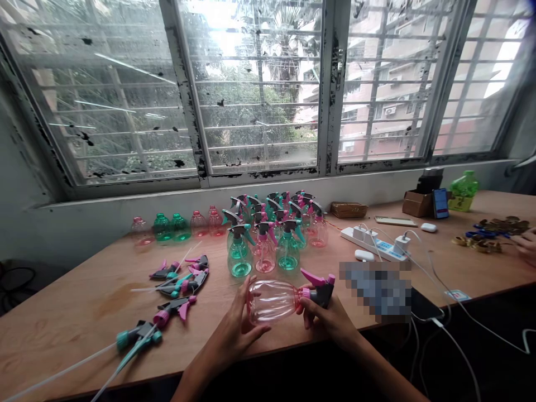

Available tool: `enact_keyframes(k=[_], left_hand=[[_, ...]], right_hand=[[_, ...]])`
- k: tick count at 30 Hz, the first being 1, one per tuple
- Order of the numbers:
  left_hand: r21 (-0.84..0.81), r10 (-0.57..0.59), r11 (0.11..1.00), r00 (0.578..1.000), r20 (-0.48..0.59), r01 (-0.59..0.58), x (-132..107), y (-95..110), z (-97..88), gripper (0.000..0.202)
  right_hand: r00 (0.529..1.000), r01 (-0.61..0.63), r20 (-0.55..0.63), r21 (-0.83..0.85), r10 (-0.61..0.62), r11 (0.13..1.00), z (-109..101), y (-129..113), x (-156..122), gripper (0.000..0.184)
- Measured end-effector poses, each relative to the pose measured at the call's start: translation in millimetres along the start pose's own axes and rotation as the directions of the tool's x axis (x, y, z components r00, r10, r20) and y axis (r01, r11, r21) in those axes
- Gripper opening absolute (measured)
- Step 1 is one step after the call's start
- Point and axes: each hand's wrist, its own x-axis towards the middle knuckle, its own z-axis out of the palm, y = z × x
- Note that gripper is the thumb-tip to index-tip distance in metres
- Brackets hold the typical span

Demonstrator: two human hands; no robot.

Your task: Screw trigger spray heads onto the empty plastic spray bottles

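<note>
A clear pink spray bottle (274,301) lies on its side just above the wooden table's front edge (84,312). My left hand (238,329) wraps round the bottle's body. My right hand (324,319) grips the grey and pink trigger head (320,286) at the bottle's neck. Behind them stands a group of several finished pink and green spray bottles (272,234).
Loose trigger heads with long dip tubes (176,282) lie at the left. Bare pink and green bottles (176,228) stand near the wall. A white power strip (377,243) with cables, a phone (439,202), boxes and another person's hand (526,244) are at the right.
</note>
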Motion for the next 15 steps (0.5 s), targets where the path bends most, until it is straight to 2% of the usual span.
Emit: enact_keyframes(k=[9, 15], left_hand=[[0.028, 0.019, 0.999, 1.0, -0.013, -0.018, 0.3, -9.8, 1.1, 0.102], [0.029, 0.041, 0.999, 0.998, -0.039, -0.04, 2.0, -18.2, 3.5, 0.1]], right_hand=[[0.999, 0.018, -0.036, 0.029, -0.017, 0.999, 2.5, -0.9, 0.5, 0.045], [1.0, -0.001, -0.018, 0.054, 0.002, 0.999, 1.8, -1.5, -0.5, 0.041]])
